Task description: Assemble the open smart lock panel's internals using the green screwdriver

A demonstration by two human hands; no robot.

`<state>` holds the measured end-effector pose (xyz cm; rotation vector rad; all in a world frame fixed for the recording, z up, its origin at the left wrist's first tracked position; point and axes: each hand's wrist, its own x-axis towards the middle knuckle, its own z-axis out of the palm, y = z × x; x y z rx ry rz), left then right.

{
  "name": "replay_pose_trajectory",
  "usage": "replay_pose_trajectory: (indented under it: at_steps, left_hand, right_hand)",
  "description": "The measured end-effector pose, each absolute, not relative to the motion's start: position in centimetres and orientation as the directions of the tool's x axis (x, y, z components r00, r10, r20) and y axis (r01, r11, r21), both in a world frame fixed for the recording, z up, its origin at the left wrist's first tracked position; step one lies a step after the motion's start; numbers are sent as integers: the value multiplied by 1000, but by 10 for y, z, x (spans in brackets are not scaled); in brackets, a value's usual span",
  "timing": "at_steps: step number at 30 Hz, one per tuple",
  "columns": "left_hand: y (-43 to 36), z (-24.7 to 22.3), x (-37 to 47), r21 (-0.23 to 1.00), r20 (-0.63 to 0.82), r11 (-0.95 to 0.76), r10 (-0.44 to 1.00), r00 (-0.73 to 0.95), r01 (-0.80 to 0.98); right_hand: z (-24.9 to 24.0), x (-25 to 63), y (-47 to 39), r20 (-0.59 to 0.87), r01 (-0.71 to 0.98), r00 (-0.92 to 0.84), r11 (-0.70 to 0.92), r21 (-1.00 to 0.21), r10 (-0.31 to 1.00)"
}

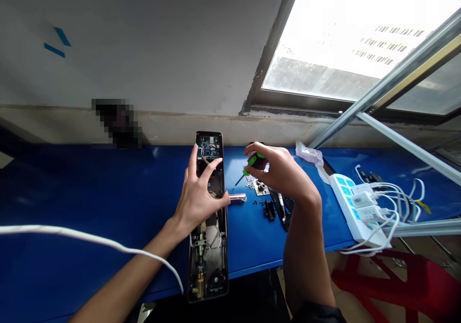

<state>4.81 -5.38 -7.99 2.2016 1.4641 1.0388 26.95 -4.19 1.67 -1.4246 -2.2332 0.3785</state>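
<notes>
On the table [248, 251], case [226, 248]: here it lies, open, running from six o'clock away to twelve, near end jutting past the table's edge.
Brass works [200, 284]: at six, sitting inside, so that part looks in place.
Left hand [200, 193]: across the dial's middle, fingers spread wide over the case, not closed.
Black bracket [269, 210]: three o'clock, lying outside, not fitted.
Small board [261, 187] and screws [250, 185]: two o'clock, loose too!
Right hand [279, 169]: two o'clock, beyond them, gripping the screwdriver [256, 161], tip apart from the case.
Blue board [208, 154]: twelve, in the far end; no cover on, so closing looks undone.
</notes>
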Motion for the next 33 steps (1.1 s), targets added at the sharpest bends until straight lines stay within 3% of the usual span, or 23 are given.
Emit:
replay_pose_trajectory:
  at_steps: [10,26,33]
  left_hand:
    - [-13,-82,57,575,404,-433,888,219,695]
    - [-3,-88,64,507,465,-464,857,223,726]
    - [-13,-79,69,287,543,-522,779,312,803]
  right_hand:
    - [-15,269,-47,310,816,-232,358,-453,922]
    - [-87,260,-66,91,897,-25,63,-437,995]
    - [-107,247,-65,84,913,-45,75,-401,995]
